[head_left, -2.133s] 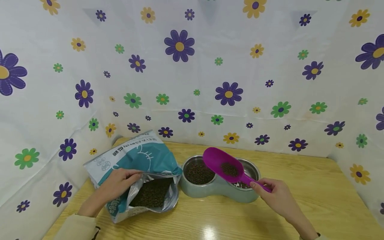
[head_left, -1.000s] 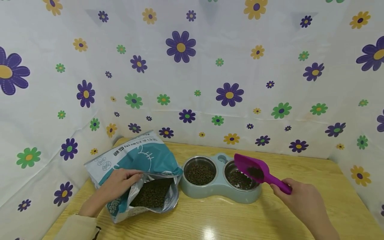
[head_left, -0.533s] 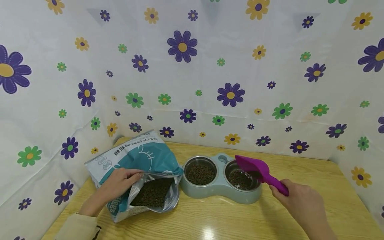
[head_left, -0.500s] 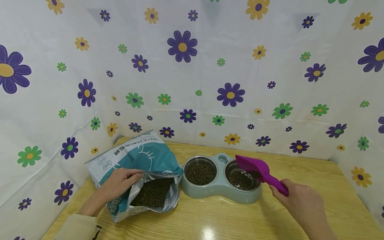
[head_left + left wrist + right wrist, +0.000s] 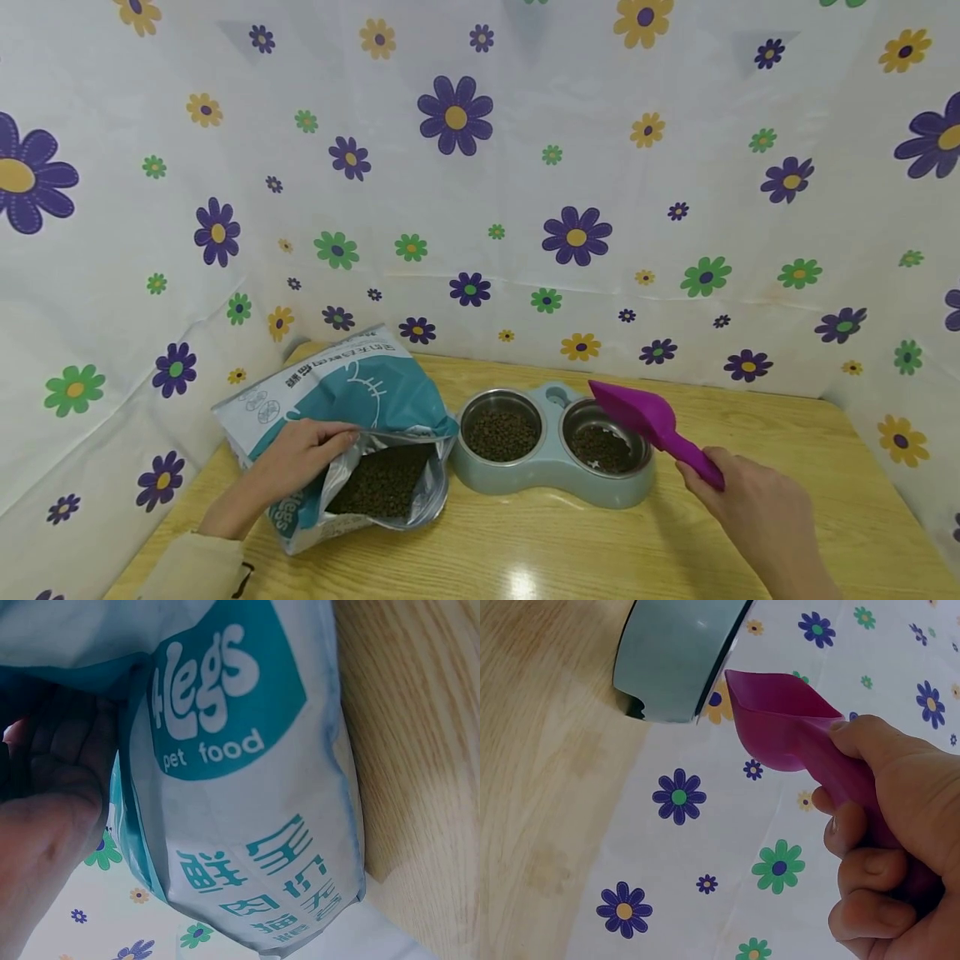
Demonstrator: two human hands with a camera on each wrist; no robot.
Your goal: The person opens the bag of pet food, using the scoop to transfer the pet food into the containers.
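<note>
- While our right hand (image 5: 761, 504) holds a purple scoop (image 5: 648, 417) by its handle, fingers curled around it and thumb lying along the top, we have the scoop tilted above the far right part of the right bowl (image 5: 585, 413), its tip pointing to the far left.
- With our left hand (image 5: 296, 458) we grip the edge of a blue and white bag (image 5: 397, 392) at the far left of its opening; the left wrist view shows us some fingers tucked beneath a fold.
- Our bag leans on the left of the table, its mouth open toward the near right, with brown pellets (image 5: 386, 483) inside.
- Just right of the bag we see a pale green stand (image 5: 551, 475) bearing two metal bowls side by side; whether bag and stand touch, we cannot tell.
- We see pellets spread across the left bowl (image 5: 501, 402) and a smaller heap in the right one.
- Around our wooden table (image 5: 465, 558), a flowered cloth (image 5: 738, 158) rises at the far, left and right sides.
</note>
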